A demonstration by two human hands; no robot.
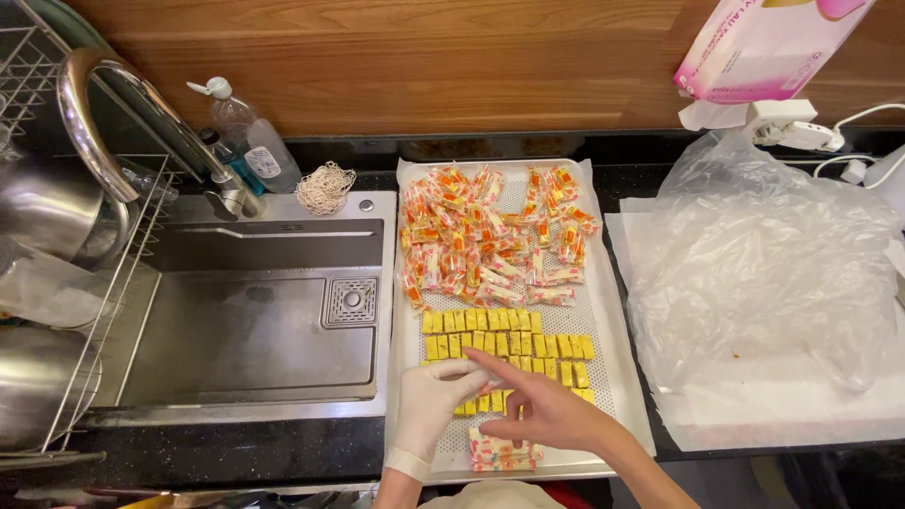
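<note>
A pale perforated tray (603,311) lies on the dark counter beside the sink. A heap of wrapped candies (495,236) in orange and white wrappers fills its far half. Rows of unwrapped yellow candy pieces (509,344) sit in the middle. My left hand (434,405), in a white glove, is curled at the near rows and touches the yellow pieces. My bare right hand (542,405) lies over the near rows, its forefinger pointing left toward the gloved fingers. A small stack of wrapped candies (504,457) rests at the tray's near edge, under my right wrist.
A steel sink (255,320) with a curved tap (104,104) is left of the tray, a dish rack with pots (47,283) beyond it. Spray bottles (247,141) and a mesh scrubber (325,187) stand behind. A crumpled clear plastic bag (754,254) lies right; a pink box (768,47) hangs on the wall.
</note>
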